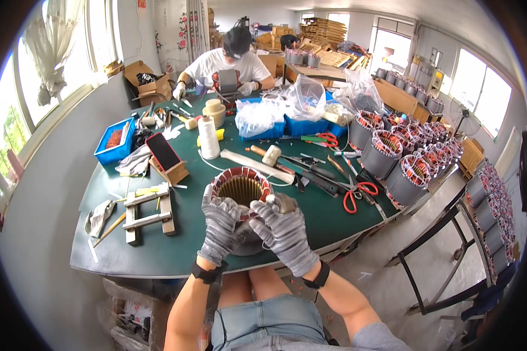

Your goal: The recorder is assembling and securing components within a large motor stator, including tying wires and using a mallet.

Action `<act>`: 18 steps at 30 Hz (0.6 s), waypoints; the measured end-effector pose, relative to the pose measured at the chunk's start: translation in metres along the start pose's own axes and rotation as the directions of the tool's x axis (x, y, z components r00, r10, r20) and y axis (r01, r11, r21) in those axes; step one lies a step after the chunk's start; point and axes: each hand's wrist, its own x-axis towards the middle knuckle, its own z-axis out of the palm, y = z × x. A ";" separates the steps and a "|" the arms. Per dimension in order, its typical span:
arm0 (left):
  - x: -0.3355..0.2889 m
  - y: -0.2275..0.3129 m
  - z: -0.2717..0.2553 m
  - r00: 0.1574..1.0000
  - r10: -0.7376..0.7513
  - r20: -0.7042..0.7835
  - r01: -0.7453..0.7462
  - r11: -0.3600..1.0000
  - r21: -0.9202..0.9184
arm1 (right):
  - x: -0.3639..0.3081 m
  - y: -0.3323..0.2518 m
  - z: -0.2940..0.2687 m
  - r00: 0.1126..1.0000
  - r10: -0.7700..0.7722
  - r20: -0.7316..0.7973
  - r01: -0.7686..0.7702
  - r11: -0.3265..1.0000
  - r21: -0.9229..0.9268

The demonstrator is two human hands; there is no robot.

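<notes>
A motor stator (239,188) stands on the green table edge in front of me. Its reddish-brown winding ring is laced with white cord, and yellowish slots line the bore. My left hand (221,227), in a grey knitted glove, grips the near left of the ring. On the near right, my gloved right hand (284,231) has its fingers curled at the same ring. A beige-grey lump (283,203) sits by the right fingers; I cannot tell what it is. Both palms and part of the stator's grey body are hidden.
Beyond the stator lie a mallet (271,154), red-handled scissors (358,198) and a white thread cone (208,138). A wooden-and-metal frame (149,213) rests at left, near a phone (163,151). Finished stators (407,180) crowd the right. Across the table a co-worker (231,64) handles another stator.
</notes>
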 end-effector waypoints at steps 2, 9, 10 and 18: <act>0.005 -0.001 0.003 0.994 -0.001 0.111 -0.012 0.994 0.112 | 0.009 0.004 -0.003 0.978 -0.099 0.182 0.129 0.978 -0.164; -0.003 -0.021 0.019 0.998 -0.007 0.063 -0.006 0.980 0.198 | 0.036 0.008 0.002 0.817 -0.181 0.548 0.482 0.736 -0.475; 0.004 -0.011 0.011 0.997 -0.037 0.071 0.029 0.993 0.113 | 0.038 0.019 -0.004 0.904 -0.157 0.399 0.238 0.958 -0.161; 0.010 0.000 -0.005 0.982 -0.094 0.167 0.075 0.990 0.118 | 0.043 0.015 0.004 0.827 0.068 0.558 0.115 0.951 -0.286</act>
